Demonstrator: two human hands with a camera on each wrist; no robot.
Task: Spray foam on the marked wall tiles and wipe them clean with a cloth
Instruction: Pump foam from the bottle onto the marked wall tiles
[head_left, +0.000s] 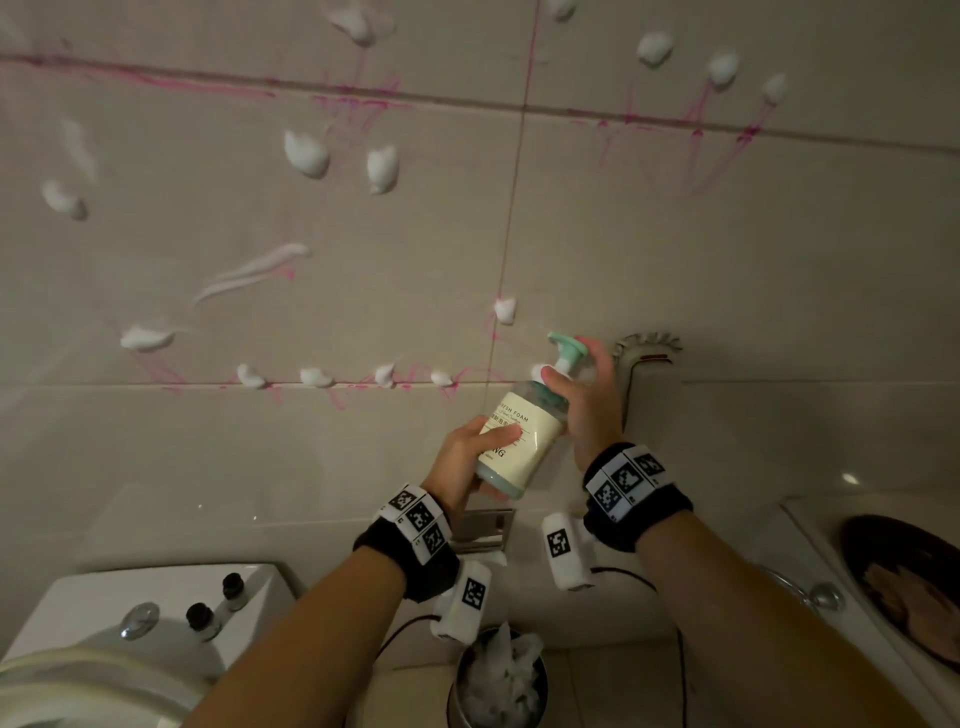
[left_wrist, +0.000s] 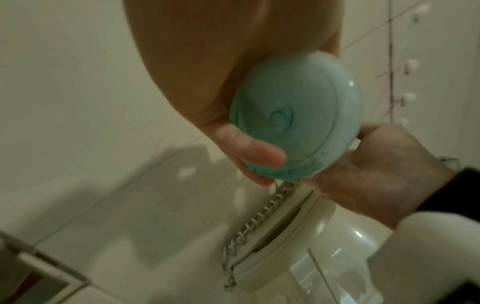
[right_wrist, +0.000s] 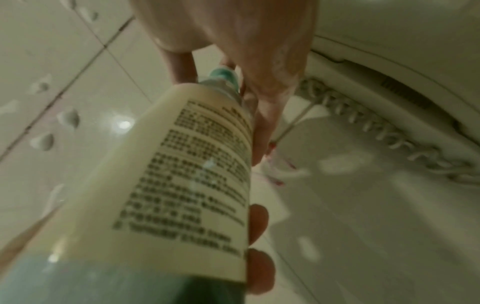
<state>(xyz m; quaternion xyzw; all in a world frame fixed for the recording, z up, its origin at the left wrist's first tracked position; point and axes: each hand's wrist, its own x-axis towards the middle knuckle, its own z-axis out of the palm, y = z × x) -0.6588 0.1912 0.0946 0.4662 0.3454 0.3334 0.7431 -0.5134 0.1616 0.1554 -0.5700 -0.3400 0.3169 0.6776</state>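
Note:
A cream-labelled foam bottle (head_left: 519, 436) with a teal pump (head_left: 566, 347) is held tilted in front of the beige wall tiles (head_left: 727, 260), nozzle toward the wall. My left hand (head_left: 470, 452) grips its lower body. My right hand (head_left: 579, 397) curls round the neck, just under the pump head. Pink marker lines (head_left: 358, 104) run along the grout and across the tiles, with several white foam blobs (head_left: 306, 153) stuck on them. The left wrist view shows the bottle's teal base (left_wrist: 296, 115) in my left fingers (left_wrist: 249, 148). In the right wrist view the back label (right_wrist: 187, 174) fills the middle.
A wall phone with a coiled cord (head_left: 647, 347) hangs just right of the bottle. Below left is a toilet tank (head_left: 156, 608) carrying two small bottles (head_left: 234, 590). A bin of crumpled tissue (head_left: 498, 675) stands below my wrists. A sink (head_left: 909, 587) sits at lower right.

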